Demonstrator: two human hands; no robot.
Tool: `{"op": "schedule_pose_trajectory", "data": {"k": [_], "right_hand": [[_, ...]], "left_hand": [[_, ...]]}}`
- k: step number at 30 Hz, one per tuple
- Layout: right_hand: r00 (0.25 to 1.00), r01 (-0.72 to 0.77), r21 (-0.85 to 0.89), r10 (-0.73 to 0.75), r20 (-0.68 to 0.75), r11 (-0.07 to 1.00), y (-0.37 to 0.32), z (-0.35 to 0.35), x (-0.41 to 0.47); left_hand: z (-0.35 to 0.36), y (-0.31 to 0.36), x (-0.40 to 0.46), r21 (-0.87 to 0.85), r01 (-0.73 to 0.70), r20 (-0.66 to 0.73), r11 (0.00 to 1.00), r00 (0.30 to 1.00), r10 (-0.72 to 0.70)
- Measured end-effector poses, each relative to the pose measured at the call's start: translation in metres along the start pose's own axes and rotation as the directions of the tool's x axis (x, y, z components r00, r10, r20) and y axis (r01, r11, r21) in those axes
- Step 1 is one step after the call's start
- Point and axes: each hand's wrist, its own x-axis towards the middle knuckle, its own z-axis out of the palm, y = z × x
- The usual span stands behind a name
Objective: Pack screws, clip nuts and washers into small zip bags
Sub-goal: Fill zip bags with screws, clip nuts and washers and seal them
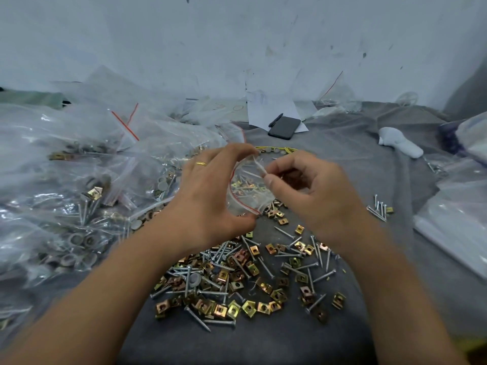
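1. The left hand (210, 196) holds a small zip bag (247, 191) above the middle of the grey cloth (342, 159), fingers arched over its top, thumb under its lower corner; a gold ring (200, 163) sits on one finger.
2. The right hand (313, 191) curls loosely, thumb and forefinger pinching the bag's open mouth.
3. Screws and clip nuts show inside the bag.
4. Loose screws (218, 322) and clip nuts (249, 309) lie spread toward the cloth's near edge, under both wrists.
5. Filled bags (79, 180) pile along the left edge.
6. A dark phone (284, 127) lies at the far edge on papers (263, 111); their marks are too blurred to read.
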Motion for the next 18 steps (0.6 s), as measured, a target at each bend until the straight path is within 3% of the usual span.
{"op": "schedule_pose_trajectory", "data": {"k": [2,4,7,9,10,14,18], "right_hand": [[0.996,0.091,-0.222,-0.094,-0.001,0.971,-0.003,0.006,0.003],[0.988,0.149,-0.308,-0.155,0.004,0.94,-0.005,0.008,0.005],[0.967,0.116,-0.11,-0.138,-0.214,0.987,-0.003,0.006,0.005],[0.905,0.013,-0.029,-0.024,-0.424,0.999,0.009,-0.007,0.005],[0.88,-0.083,-0.075,0.038,-0.474,0.994,0.019,-0.018,0.005],[0.814,-0.514,-0.344,0.32,-0.485,0.786,0.062,-0.065,-0.016],[0.73,-0.672,-0.423,0.445,-0.519,0.608,0.073,-0.087,-0.031]], "left_hand": [[0.001,0.001,0.0,-0.01,-0.014,0.001,1.0,1.0,0.014],[0.001,0.0,-0.001,-0.026,-0.03,-0.007,0.999,1.0,0.03],[0.001,-0.004,0.001,-0.07,-0.019,-0.03,0.997,0.999,0.017],[0.001,-0.007,0.002,-0.141,0.017,-0.029,0.99,0.999,-0.021],[0.0,-0.008,0.002,-0.17,0.024,-0.033,0.985,0.999,-0.03],[-0.003,-0.012,0.003,-0.188,-0.002,-0.076,0.982,0.997,-0.013],[-0.003,-0.021,0.004,-0.191,-0.028,-0.083,0.981,0.996,0.013]]}}
